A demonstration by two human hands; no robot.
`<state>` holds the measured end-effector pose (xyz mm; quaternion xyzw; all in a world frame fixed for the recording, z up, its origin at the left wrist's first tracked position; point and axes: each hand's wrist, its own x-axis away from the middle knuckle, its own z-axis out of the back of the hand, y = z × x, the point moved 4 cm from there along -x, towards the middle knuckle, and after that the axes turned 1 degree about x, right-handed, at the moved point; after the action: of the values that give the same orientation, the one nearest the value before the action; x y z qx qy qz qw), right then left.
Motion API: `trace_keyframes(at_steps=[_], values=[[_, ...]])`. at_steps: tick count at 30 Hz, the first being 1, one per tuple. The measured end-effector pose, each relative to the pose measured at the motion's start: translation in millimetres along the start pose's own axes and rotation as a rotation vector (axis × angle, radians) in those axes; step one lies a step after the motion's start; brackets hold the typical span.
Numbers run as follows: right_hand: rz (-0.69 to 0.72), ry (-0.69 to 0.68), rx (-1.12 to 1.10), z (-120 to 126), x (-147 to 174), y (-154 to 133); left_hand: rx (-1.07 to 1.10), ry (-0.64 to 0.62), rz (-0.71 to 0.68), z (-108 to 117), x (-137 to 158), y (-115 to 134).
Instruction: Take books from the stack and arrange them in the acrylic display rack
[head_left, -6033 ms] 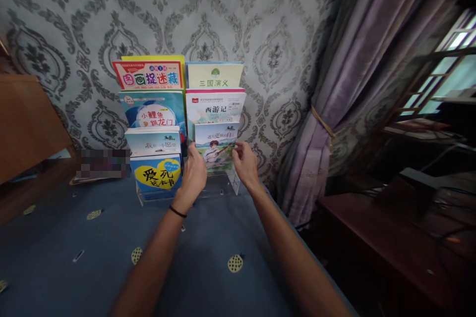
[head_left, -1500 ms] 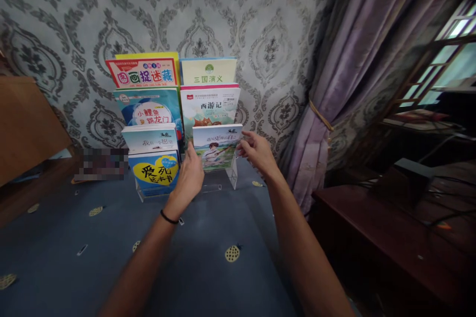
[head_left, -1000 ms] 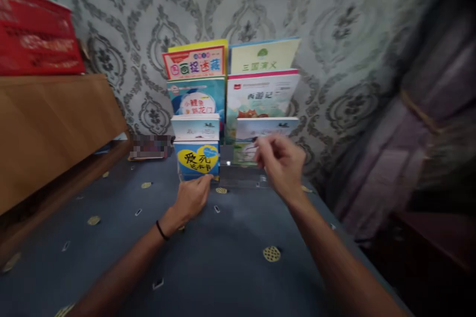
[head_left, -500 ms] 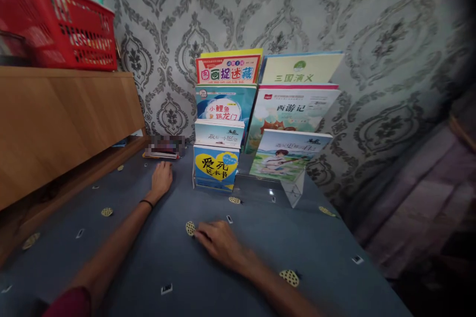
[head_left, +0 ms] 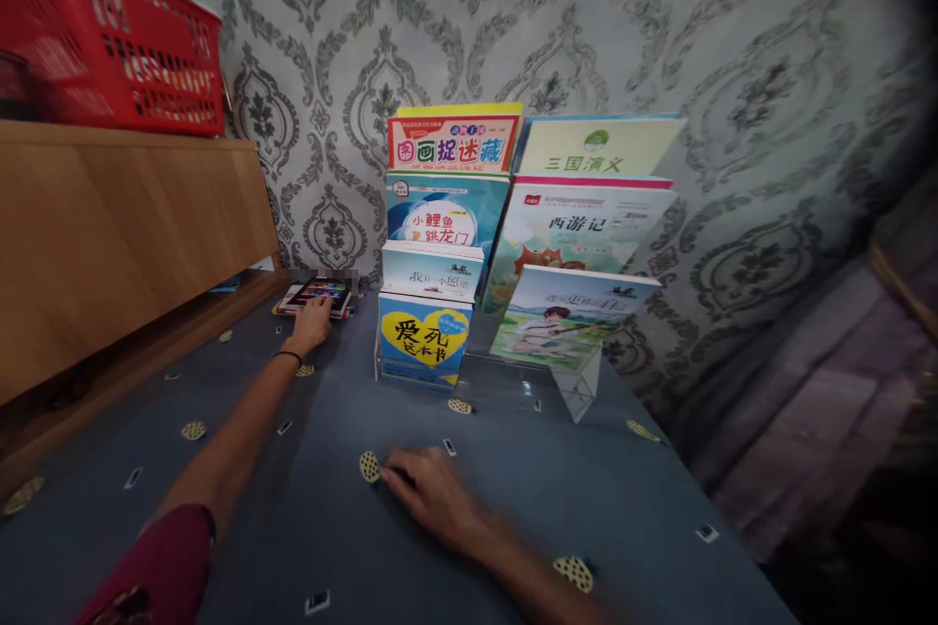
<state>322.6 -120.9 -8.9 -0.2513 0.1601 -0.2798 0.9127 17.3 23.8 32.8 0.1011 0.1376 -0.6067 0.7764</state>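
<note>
My left hand point(head_left: 313, 324) reaches to the back left of the table, its fingers stretched over the top of a small stack of books point(head_left: 289, 301). The uppermost item has a dark cover with coloured patches, and a blurred patch lies over its far edge. My right hand point(head_left: 432, 490) rests on the tabletop nearer to me, its fingers loosely curled with nothing visible in them. In front of me, a clear acrylic stand point(head_left: 582, 389) holds books in two tiered columns. At the front are a blue book with a yellow heart point(head_left: 423, 342) and a book showing a seated figure point(head_left: 568, 317).
A blue cloth with yellow printed shapes covers the table point(head_left: 352, 547). On the left stands a wooden cabinet point(head_left: 139, 234) with a red plastic basket point(head_left: 147, 49) on top. Patterned wallpaper point(head_left: 733, 68) rises behind the stand, and a pale curtain point(head_left: 798, 381) hangs at the right.
My left hand has moved forward from just before the book stack onto its top. My right hand stays in about the same place. The view has shifted slightly.
</note>
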Motion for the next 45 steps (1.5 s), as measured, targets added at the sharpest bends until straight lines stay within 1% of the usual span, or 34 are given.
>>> trace_keyframes(at_steps=[5, 11, 18, 25, 38, 45], values=[[-0.026, -0.019, 0.0, 0, -1, 0, -0.019, -0.045, -0.017, -3, -6, -5], [-0.046, -0.017, 0.021, -2, -1, 1, -0.073, -0.093, -0.058, 1, -18, -12], [-0.034, -0.022, 0.009, -3, 0, 2, -0.119, -0.164, -0.168, 3, -34, -16], [-0.023, -0.026, -0.015, -2, -2, 2, -0.133, -0.198, -0.257, 0, -34, -11], [-0.036, -0.015, 0.004, -2, -1, 2, -0.15, -0.128, -0.209, 10, -25, -4], [-0.042, -0.024, 0.005, -2, -1, 3, -0.153, -0.093, -0.243, 16, -15, -2]])
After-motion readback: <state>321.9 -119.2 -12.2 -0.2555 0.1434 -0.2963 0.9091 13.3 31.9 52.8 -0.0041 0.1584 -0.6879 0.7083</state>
